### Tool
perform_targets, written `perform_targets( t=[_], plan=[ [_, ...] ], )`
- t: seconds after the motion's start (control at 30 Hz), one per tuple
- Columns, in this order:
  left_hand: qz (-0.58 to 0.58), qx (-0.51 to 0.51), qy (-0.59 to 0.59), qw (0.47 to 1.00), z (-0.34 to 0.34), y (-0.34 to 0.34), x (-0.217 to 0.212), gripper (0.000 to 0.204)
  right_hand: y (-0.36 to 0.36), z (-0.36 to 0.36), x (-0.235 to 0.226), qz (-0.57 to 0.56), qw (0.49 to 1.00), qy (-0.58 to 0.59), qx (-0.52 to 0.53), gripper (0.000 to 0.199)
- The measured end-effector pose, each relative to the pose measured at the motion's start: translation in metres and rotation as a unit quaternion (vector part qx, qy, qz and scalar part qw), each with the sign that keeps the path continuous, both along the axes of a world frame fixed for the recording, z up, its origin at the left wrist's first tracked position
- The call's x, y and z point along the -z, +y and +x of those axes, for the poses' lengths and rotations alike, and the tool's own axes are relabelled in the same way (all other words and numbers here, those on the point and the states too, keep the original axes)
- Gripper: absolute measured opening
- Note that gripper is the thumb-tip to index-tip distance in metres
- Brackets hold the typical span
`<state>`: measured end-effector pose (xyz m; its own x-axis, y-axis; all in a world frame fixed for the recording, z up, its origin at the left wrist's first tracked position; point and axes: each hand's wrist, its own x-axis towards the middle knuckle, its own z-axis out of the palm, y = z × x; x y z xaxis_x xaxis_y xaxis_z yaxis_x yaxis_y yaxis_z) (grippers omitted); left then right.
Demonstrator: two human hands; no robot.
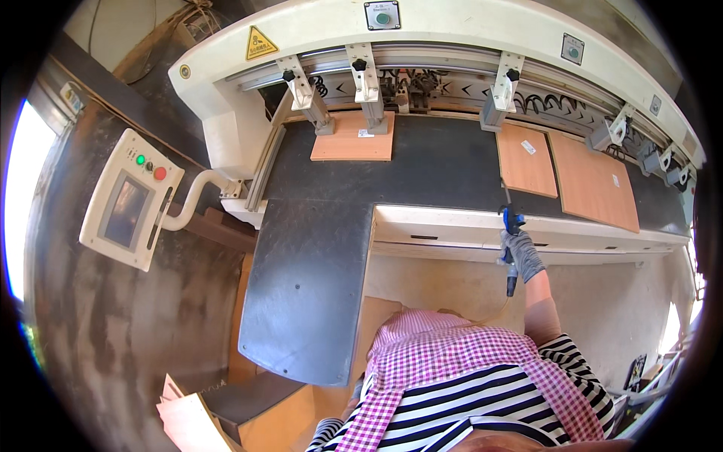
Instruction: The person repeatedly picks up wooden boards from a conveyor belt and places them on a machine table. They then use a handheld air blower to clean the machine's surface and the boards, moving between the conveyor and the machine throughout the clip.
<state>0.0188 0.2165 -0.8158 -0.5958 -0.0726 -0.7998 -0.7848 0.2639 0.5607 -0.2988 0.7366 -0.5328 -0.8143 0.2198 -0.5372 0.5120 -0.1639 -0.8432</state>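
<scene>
my right hand point(521, 254), in a grey glove, is closed around a blue air blow gun point(512, 226), its nozzle end up at the front edge of the dark machine bed point(422, 169) and its handle running down past my wrist to a thin hose. the gun sits just below two wooden panels point(568, 169) lying side by side on the bed's right part (the smaller one is on the left). a third, shorter wooden panel point(354, 137) lies well apart to the left, under two of the machine's clamps point(367, 83). my left hand i cannot see properly: only a striped sleeve shows low down, so whether it is open or closed i cannot tell. a control panel point(129, 198) with a screen and red and green buttons hangs on an arm at the left.
</scene>
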Motion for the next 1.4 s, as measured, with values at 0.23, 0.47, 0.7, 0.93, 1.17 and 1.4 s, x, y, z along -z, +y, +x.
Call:
perform_targets(
  t=[0.23, 0.47, 0.7, 0.93, 1.17, 1.4],
  plan=[
    [0.04, -0.046, 0.068, 0.996, -0.029, 0.014, -0.019, 0.033, -0.071, 0.024, -0.061, -0.13, 0.941, -0.052, -0.308, 0.019],
    [0.005, -0.074, 0.125, 0.989, -0.035, 0.002, -0.017, 0.027, 0.017, -0.019, -0.029, 0.02, 0.99, -0.005, -0.14, 0.015],
    [-0.005, -0.057, 0.057, 0.997, -0.06, 0.043, -0.094, 0.027, -0.002, 0.007, -0.032, -0.232, 0.908, 0.038, -0.346, 0.03],
    [-0.019, -0.03, 0.125, 0.991, -0.137, 0.048, -0.145, 0.025, 0.065, -0.004, -0.002, -0.042, 0.991, 0.012, -0.125, 0.024],
    [-0.032, 0.004, 0.21, 0.977, -0.247, 0.104, -0.165, 0.025, 0.05, 0.03, -0.032, -0.105, 0.982, 0.057, -0.147, 0.022],
    [0.057, 0.02, 0.263, 0.963, -0.296, 0.15, -0.145, 0.024, 0.052, 0.017, -0.028, 0.172, 0.975, -0.053, -0.126, 0.016]
  ],
)
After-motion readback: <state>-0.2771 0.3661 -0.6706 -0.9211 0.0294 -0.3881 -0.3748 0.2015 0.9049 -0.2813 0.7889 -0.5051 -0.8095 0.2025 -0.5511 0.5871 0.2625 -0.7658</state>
